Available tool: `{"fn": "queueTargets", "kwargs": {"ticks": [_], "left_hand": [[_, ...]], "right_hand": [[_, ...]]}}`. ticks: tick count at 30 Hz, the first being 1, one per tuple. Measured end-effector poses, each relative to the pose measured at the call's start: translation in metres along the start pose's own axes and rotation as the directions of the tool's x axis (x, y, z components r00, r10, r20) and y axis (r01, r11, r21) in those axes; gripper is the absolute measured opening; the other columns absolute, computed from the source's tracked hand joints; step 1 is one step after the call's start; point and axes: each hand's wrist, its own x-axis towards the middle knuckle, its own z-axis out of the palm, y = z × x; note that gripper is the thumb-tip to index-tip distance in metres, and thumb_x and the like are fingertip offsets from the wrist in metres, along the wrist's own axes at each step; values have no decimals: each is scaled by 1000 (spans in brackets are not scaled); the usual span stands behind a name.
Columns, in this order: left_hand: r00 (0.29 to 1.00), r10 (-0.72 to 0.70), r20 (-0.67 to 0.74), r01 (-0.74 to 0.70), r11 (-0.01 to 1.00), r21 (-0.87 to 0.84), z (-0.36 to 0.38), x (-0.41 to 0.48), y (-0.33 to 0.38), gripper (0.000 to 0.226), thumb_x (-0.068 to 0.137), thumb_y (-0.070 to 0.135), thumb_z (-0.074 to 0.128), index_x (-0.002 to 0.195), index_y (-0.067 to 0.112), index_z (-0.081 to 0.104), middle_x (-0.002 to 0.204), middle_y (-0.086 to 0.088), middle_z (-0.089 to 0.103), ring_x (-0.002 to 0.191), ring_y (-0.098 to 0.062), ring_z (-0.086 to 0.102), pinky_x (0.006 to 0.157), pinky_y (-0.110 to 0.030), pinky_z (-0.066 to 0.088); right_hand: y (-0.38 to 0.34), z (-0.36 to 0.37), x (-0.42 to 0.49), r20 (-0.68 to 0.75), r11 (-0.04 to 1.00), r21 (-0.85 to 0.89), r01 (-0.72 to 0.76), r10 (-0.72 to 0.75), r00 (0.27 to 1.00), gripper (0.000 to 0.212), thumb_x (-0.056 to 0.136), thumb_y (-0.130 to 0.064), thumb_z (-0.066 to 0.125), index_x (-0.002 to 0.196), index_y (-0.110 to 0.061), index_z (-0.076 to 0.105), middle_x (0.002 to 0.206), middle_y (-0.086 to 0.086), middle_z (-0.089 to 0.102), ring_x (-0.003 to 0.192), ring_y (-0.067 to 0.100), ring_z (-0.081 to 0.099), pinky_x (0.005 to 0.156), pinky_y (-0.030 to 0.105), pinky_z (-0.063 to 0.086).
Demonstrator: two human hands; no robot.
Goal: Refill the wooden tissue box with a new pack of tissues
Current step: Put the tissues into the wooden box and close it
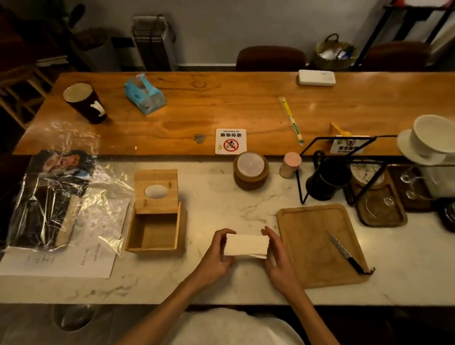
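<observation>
On the marble counter [218,207], one clear plastic bag [64,186] lay over one sheet of paper [78,258] at the left end, reaching close to the near edge. Just right of the bag stood one wooden tissue box [153,233], open at the top and empty, its lid [156,191] with an oval slot resting tilted on the far rim. A bare strip of marble separated the box from the hands, and more bare marble ran along the near edge in front of them.

One stack of white tissues [246,245] was held above the counter near its near edge, between the box and one wooden tray [316,244]. Its long axis ran left to right, roughly parallel to the near edge. The left hand [218,256] clasped the left end and the right hand [278,258] the right end, both closed on the stack.

One knife [345,253] lay diagonally on the tray, its handle toward the tray's near right corner. Beyond the far edge, one crumpled blue wrapper [144,95] sat on the raised wooden bar top [253,106].
</observation>
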Motion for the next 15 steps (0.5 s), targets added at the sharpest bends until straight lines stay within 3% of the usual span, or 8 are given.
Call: {"fn": "queueTargets", "kwargs": {"ticks": [3, 6, 9, 12, 15], "left_hand": [[999, 27, -19, -27, 999, -28, 4, -3, 1, 69, 83, -8, 64, 140, 11, 30, 138, 6, 39, 127, 9, 42, 104, -9, 35], [998, 61, -32, -62, 998, -20, 11, -2, 1, 75, 83, -9, 63, 145, 11, 25, 143, 3, 37, 133, 1, 39, 108, -12, 32], [996, 56, -76, -58, 998, -32, 18, -4, 2, 84, 83, -9, 64, 150, 12, 18, 149, 2, 33, 138, -4, 35, 114, -18, 30], [992, 53, -110, -59, 997, -53, 21, -7, 3, 88, 82, -9, 64, 152, 10, 14, 152, 1, 29, 140, -5, 31, 117, -21, 28], [994, 42, -103, -48, 997, -58, 22, -9, 4, 87, 84, -5, 64, 152, 11, 13, 152, 3, 28, 140, -2, 31, 116, -21, 28]], "right_hand": [[-4, 5, -2, -8, 999, 29, -45, 46, 999, 69, 95, 1, 55, 153, -19, 23, 157, -9, 29, 143, 0, 29, 116, 21, 28], [-9, 14, -3, 7, 992, 85, -90, 89, 996, 74, 94, 0, 58, 151, -24, 18, 153, -16, 27, 136, -14, 30, 113, 17, 30], [-10, 23, -4, -31, 989, 115, -93, 97, 995, 78, 93, 1, 59, 152, -23, 13, 146, -24, 26, 127, -27, 29, 104, 4, 31], [-9, 24, -3, -70, 987, 134, -89, 99, 993, 81, 92, 6, 57, 149, -24, 9, 149, -16, 24, 121, -32, 30, 99, 0, 32], [-15, 26, -4, -66, 990, 121, -68, 76, 995, 80, 93, -1, 59, 152, -22, 9, 153, -11, 22, 122, -32, 28, 96, -4, 29]]}}
